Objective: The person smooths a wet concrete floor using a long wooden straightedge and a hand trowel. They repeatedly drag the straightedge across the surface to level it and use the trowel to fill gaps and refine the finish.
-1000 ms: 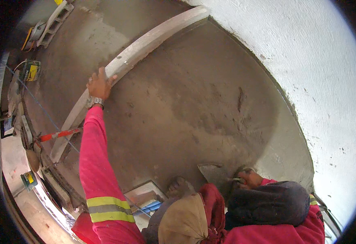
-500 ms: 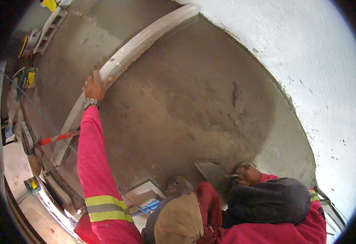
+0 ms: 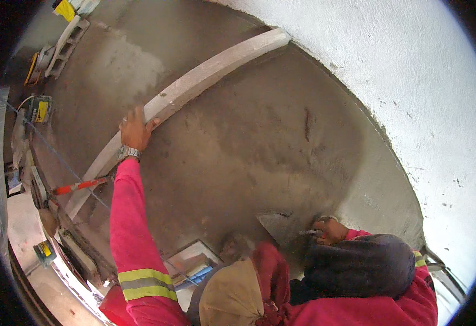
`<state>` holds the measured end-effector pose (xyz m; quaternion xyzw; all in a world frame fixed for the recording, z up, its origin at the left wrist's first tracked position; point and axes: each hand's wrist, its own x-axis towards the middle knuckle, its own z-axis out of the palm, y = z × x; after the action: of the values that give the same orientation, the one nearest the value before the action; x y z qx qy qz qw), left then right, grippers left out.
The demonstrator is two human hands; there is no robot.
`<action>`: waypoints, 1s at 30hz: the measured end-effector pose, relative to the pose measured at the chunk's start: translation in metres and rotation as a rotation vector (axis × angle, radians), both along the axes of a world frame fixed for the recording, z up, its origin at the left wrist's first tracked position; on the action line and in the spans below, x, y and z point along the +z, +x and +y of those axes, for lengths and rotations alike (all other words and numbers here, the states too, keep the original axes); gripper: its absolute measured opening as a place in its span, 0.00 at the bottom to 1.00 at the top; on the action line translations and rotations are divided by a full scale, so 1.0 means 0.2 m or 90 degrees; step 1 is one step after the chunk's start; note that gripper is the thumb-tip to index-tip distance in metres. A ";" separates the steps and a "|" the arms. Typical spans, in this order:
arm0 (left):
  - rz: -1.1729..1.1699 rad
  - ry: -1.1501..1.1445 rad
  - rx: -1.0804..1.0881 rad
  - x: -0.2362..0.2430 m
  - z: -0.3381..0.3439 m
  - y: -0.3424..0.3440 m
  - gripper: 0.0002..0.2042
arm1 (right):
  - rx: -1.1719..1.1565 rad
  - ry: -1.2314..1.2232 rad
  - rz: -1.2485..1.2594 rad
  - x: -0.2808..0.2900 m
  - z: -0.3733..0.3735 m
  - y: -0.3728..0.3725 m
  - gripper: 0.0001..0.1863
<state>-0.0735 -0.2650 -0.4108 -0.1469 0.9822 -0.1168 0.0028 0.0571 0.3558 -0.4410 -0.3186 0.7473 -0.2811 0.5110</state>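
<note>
My left hand (image 3: 134, 130) is closed over a long pale straightedge board (image 3: 210, 68), which lies across wet grey mortar (image 3: 238, 136). Its thumb presses on the near side, fingers over the top. The board's far end reaches the foot of the white wall (image 3: 390, 60). Low in the view, my right hand (image 3: 331, 231) is wrapped round the handle of a trowel (image 3: 281, 225). The trowel's pointed blade is close to the mortar surface; whether it touches I cannot tell. A dark-trousered knee (image 3: 363, 266) rises beside my right hand.
A red tool handle (image 3: 75, 186) lies near the board's near end, with a blue string (image 3: 56, 153) stretched past it. A concrete block (image 3: 67, 48) and a bucket (image 3: 39, 108) stand at left. A pale tray (image 3: 194, 258) sits near me. A tan cap-like cloth (image 3: 231, 299) covers the lower middle.
The board has slid nearer to me and rightward along the wall, with my left hand moving along on it. My right hand and the trowel have hardly moved.
</note>
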 end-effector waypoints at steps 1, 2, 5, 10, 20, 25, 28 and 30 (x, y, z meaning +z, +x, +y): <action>0.005 0.010 -0.014 0.02 0.01 0.00 0.31 | -0.019 -0.004 -0.009 0.01 -0.01 0.01 0.22; 0.009 0.021 -0.028 0.04 0.02 0.01 0.31 | -0.039 -0.007 -0.019 0.02 -0.01 0.01 0.21; 0.045 -0.013 -0.065 0.14 0.04 0.04 0.31 | -0.019 -0.037 0.035 0.00 0.00 0.03 0.19; 0.027 0.055 -0.126 0.37 0.02 -0.02 0.33 | -0.021 -0.088 0.045 0.13 -0.09 -0.05 0.12; 0.098 -0.002 -0.168 0.34 -0.08 0.05 0.35 | -0.145 -0.176 0.720 0.84 -0.91 -1.41 0.22; 0.145 0.007 -0.228 0.39 -0.05 -0.05 0.36 | -0.052 -0.164 0.709 0.88 -1.23 -1.84 0.25; 0.132 0.022 -0.232 0.41 -0.05 -0.01 0.36 | 0.010 -0.218 0.688 0.76 -1.33 -1.88 0.26; 0.112 0.036 -0.224 0.45 -0.04 0.00 0.35 | 0.025 -0.155 0.643 0.79 -1.31 -1.86 0.28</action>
<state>-0.0730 -0.2721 -0.3202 0.0173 0.9921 -0.0744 -0.0992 -0.3152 0.0929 -0.2820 -0.4856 0.8564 -0.1678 0.0508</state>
